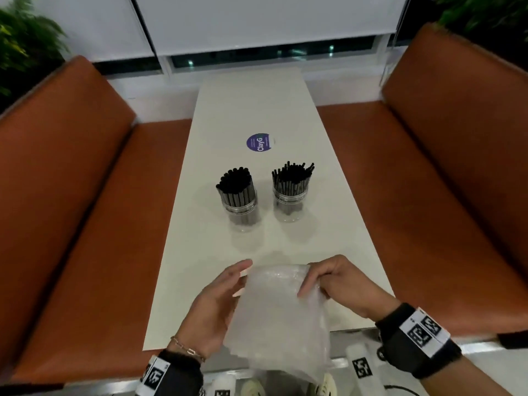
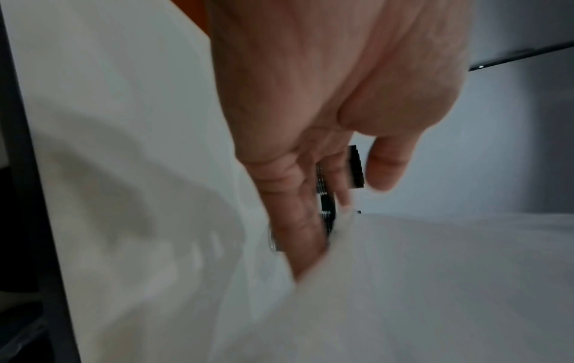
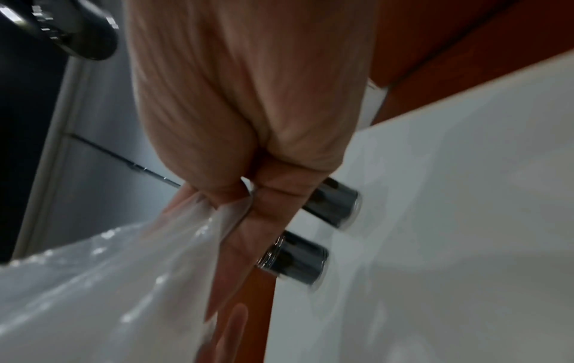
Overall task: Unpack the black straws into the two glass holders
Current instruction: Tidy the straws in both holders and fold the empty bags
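Two glass holders stand side by side mid-table, the left holder (image 1: 242,208) packed with black straws (image 1: 235,184), the right holder (image 1: 290,202) with looser straws (image 1: 294,177). Nearer me, over the table's front edge, both hands are at a clear, crumpled plastic bag (image 1: 277,315); I see no straws in it. My left hand (image 1: 237,278) lays straight fingers along the bag's left side (image 2: 434,282), thumb apart. My right hand (image 1: 315,278) pinches the bag's top right corner (image 3: 108,282) with curled fingers (image 3: 273,203). Both holders (image 3: 335,203) (image 3: 295,260) show beyond the right hand.
The white table (image 1: 257,110) is long and narrow, with a round purple sticker (image 1: 258,142) behind the holders. Orange benches flank it left (image 1: 71,195) and right (image 1: 443,181). A window with blinds (image 1: 257,24) closes the far end.
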`<move>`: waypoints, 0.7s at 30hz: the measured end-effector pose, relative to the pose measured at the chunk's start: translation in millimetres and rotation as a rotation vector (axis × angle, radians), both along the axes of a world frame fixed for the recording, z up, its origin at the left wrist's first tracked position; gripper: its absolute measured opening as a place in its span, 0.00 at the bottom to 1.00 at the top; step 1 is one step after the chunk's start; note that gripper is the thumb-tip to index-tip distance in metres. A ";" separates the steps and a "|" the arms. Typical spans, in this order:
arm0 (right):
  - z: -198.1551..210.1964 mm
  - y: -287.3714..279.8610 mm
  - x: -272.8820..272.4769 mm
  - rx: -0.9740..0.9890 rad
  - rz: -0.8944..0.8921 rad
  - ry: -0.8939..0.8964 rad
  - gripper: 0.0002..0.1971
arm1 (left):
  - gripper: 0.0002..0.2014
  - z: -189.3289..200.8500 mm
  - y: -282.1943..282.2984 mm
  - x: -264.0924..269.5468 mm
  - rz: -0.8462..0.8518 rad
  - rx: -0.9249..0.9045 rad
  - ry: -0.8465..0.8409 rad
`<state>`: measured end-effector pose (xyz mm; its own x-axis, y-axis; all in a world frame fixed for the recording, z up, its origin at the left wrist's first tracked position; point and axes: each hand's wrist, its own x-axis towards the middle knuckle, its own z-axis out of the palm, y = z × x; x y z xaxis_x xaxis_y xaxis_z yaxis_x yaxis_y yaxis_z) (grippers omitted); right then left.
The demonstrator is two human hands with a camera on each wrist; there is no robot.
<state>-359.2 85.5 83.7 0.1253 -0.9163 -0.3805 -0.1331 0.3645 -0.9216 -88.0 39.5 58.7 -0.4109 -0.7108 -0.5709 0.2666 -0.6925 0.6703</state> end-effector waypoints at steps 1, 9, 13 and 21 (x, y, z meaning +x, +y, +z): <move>-0.1 1.6 -6.8 -0.015 -0.001 0.021 0.33 | 0.23 0.8 -1.8 -6.1 -0.027 0.093 0.064; 0.2 25.1 -45.3 0.027 -0.250 -0.175 0.25 | 0.18 -2.2 12.1 -76.6 -0.426 -0.175 -0.249; -6.2 48.7 -60.8 0.163 -0.302 -0.379 0.24 | 0.12 -6.6 16.9 -108.2 -0.271 -0.327 -0.382; -21.0 83.0 -83.9 -0.010 -0.411 -0.091 0.11 | 0.13 -9.5 25.0 -137.7 -0.327 -0.293 -0.234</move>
